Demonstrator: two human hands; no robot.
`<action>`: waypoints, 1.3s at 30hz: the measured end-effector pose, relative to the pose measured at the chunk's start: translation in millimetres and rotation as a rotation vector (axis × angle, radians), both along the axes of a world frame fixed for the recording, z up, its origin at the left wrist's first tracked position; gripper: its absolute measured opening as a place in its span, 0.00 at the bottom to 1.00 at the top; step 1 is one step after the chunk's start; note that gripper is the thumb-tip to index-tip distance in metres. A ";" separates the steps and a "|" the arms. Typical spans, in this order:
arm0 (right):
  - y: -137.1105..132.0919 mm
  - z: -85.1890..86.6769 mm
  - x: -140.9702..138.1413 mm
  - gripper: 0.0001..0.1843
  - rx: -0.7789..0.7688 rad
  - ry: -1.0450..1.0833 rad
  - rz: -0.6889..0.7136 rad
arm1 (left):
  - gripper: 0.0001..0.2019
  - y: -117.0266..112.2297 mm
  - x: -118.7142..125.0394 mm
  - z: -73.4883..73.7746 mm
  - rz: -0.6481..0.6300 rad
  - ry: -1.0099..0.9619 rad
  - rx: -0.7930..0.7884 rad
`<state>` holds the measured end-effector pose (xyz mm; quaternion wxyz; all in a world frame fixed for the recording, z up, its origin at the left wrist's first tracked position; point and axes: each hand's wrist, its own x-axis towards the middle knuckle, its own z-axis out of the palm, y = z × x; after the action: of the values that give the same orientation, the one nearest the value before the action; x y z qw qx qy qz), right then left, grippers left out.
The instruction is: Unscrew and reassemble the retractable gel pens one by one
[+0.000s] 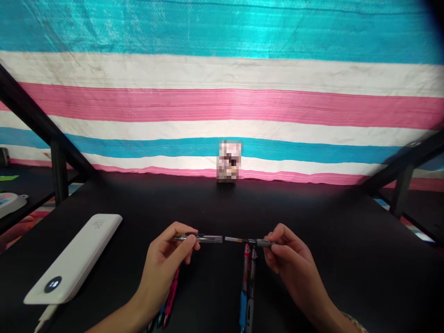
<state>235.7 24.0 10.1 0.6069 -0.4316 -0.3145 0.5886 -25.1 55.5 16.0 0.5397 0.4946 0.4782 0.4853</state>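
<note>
My left hand [173,249] pinches a clear pen barrel [211,239] that lies level and points right. Facing it, my right hand [289,254] pinches a dark grey pen grip [262,243] with an ink refill [236,239] sticking out to the left. A small gap parts the barrel's end from the refill's tip. Below and between the hands lie two pens side by side, a blue-gripped pen with a red tip [243,305] and a grey-gripped pen [250,310]. Partly hidden by my left wrist are a pink pen [171,296] and a few darker ones.
A white power bank [74,259] with a lit display and a plugged-in cable [46,317] lies on the black table [204,203] at left. A small blurred-out card or box [229,162] stands at the back against the striped sheet [156,106]. Black frame bars slope at both sides.
</note>
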 end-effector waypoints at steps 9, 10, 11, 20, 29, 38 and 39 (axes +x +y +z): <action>-2.2 8.4 -6.8 0.10 0.088 -0.272 0.153 | 0.07 -4.5 7.8 8.0 -0.044 0.071 -0.017; -3.2 10.0 -8.4 0.10 0.101 -0.355 0.171 | 0.07 -4.8 8.5 7.8 -0.062 0.084 -0.013; -4.3 11.0 -9.9 0.09 0.119 -0.439 0.180 | 0.07 -4.9 8.8 7.3 -0.085 0.094 -0.007; -6.8 -0.1 -5.6 0.15 0.175 -0.717 0.230 | 0.06 -5.0 8.2 2.7 -0.163 0.089 0.034; -8.5 0.5 -10.3 0.14 0.235 -0.770 0.205 | 0.07 -5.1 8.2 6.7 -0.086 0.088 0.010; -7.2 1.5 -6.0 0.19 0.224 -0.790 0.218 | 0.07 -6.7 11.7 12.0 -0.082 0.086 0.020; -7.4 2.3 -6.2 0.20 0.223 -0.785 0.226 | 0.07 -6.0 10.6 10.8 -0.098 0.089 0.028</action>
<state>229.5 16.6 12.4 0.4157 -0.5174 -0.6291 0.4047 -14.4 49.4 26.9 0.5339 0.5462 0.4700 0.4423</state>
